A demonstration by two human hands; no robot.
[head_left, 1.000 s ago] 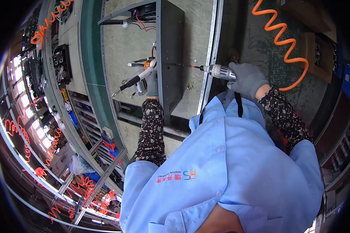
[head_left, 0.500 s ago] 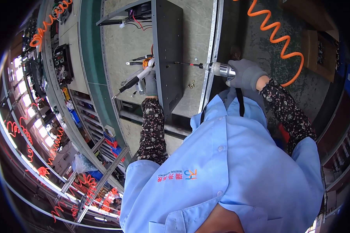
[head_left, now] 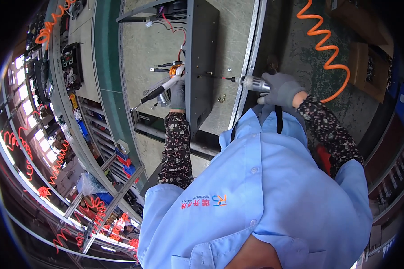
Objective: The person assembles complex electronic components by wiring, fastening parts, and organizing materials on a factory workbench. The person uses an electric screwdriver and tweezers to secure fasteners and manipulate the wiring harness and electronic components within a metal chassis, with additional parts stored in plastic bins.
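My right hand (head_left: 283, 87), in a grey glove, is wrapped round a silver power screwdriver (head_left: 255, 84). Its thin bit (head_left: 216, 78) reaches left to the side of a dark grey metal case (head_left: 205, 58). A brass-coloured screw (head_left: 209, 72) sticks out from that side, just above the bit. On the case's inner side my gloved left hand (head_left: 178, 95) is closed round a copper-wound coil (head_left: 177, 71) with thick black and white leads; its fingertips are partly hidden by the coil and the case wall. A finned metal part (head_left: 164, 97) sits beside this hand.
Several loose brass-coloured screws (head_left: 221, 98) and a small nut (head_left: 229, 69) lie on the bench top (head_left: 231, 40) right of the case. A metal rail (head_left: 251, 49) edges the bench. An orange coiled air hose (head_left: 327, 49) hangs at right, near a cardboard box (head_left: 368, 67).
The case, the coil and my left hand have shifted slightly right. The screwdriver's bit has gone from the brass-coloured screw to a spot just below it on the case.
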